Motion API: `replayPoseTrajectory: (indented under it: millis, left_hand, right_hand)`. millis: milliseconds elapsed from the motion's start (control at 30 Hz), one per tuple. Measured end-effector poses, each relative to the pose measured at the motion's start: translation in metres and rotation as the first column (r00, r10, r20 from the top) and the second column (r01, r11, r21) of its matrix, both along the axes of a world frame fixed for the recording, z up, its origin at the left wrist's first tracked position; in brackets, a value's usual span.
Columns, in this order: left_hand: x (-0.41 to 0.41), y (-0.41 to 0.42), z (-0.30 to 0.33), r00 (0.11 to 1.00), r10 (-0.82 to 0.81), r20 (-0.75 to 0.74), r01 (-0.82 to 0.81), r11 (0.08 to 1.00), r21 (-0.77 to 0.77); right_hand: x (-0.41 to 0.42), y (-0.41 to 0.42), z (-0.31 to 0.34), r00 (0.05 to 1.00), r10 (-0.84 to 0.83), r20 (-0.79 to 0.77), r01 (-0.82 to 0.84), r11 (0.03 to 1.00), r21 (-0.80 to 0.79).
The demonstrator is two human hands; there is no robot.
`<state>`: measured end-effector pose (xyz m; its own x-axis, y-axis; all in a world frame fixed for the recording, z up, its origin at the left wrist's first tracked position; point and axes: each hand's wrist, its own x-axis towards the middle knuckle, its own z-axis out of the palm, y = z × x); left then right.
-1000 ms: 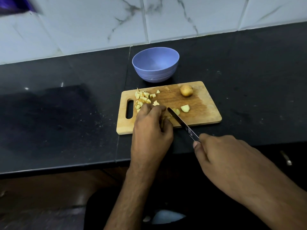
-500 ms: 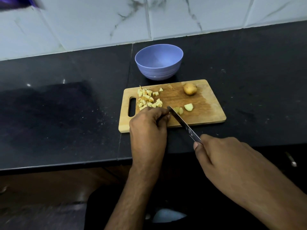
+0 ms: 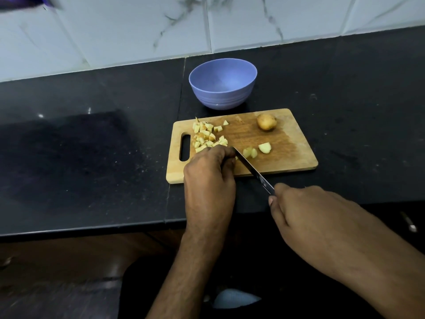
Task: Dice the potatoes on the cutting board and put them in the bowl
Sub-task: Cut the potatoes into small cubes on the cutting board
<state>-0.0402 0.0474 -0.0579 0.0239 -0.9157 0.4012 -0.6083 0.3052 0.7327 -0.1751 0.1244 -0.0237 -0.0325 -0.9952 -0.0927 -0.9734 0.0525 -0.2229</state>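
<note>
A wooden cutting board (image 3: 296,157) lies on the black counter. A heap of diced potato (image 3: 207,135) sits at its left end by the handle slot. One whole potato (image 3: 266,122) rests at the far right, and two larger cut chunks (image 3: 265,148) lie mid-board. My left hand (image 3: 210,178) is curled over a potato piece at the board's near edge; the piece itself is hidden under the fingers. My right hand (image 3: 305,212) grips a knife (image 3: 251,170), whose blade runs up beside my left fingers. An empty blue bowl (image 3: 222,85) stands just behind the board.
The black counter (image 3: 92,157) stretches left and right of the board, with a marble-tiled wall (image 3: 138,31) behind it. A small metal handle (image 3: 408,223) shows below the counter edge at right.
The view shifted slightly. My left hand slid a little back toward the board's near edge, uncovering more of the diced heap. The knife stays beside my fingers.
</note>
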Motion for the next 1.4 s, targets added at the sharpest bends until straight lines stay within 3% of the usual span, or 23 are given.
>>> replayPoseTrajectory:
  millis: [133, 267, 433, 600, 967, 1133, 1300, 1400]
  left_hand:
    - [-0.001, 0.002, 0.0, 1.0, 0.01, 0.012, -0.01, 1.0, -0.024]
    - [-0.001, 0.001, -0.001, 0.999, 0.04, -0.003, -0.04, 0.998, -0.04]
    - [-0.002, 0.001, -0.001, 0.999, 0.044, 0.026, -0.042, 0.997, -0.069]
    - [-0.003, 0.001, 0.002, 0.99, -0.067, 0.121, 0.071, 0.997, -0.022]
    - [-0.007, -0.014, 0.009, 0.99, 0.083, 0.113, -0.092, 0.993, 0.072]
    - [-0.006, -0.017, 0.011, 0.991, 0.08, 0.106, -0.086, 0.995, 0.051]
    - [-0.009, -0.008, 0.01, 0.947, -0.123, 0.297, 0.127, 0.992, 0.008]
    - [-0.011, -0.01, 0.008, 0.905, -0.113, 0.409, 0.118, 0.993, 0.012]
  right_hand:
    - [-0.004, 0.002, 0.001, 0.996, 0.022, -0.084, -0.014, 0.996, 0.089]
    - [-0.008, 0.007, 0.005, 0.991, -0.01, -0.137, 0.02, 0.997, 0.069]
    - [-0.013, 0.018, 0.009, 0.992, 0.001, -0.129, 0.01, 0.997, 0.082]
    - [-0.013, 0.028, 0.03, 0.998, -0.016, -0.059, 0.02, 0.997, 0.08]
    - [-0.013, 0.026, 0.04, 0.996, -0.075, -0.042, 0.079, 0.99, 0.12]
    - [-0.015, 0.028, 0.038, 0.993, -0.08, -0.086, 0.091, 0.987, 0.134]
    - [-0.019, 0.026, 0.036, 0.993, -0.107, -0.05, 0.113, 0.981, 0.155]
    - [-0.02, 0.023, 0.036, 0.99, -0.137, -0.025, 0.139, 0.979, 0.15]
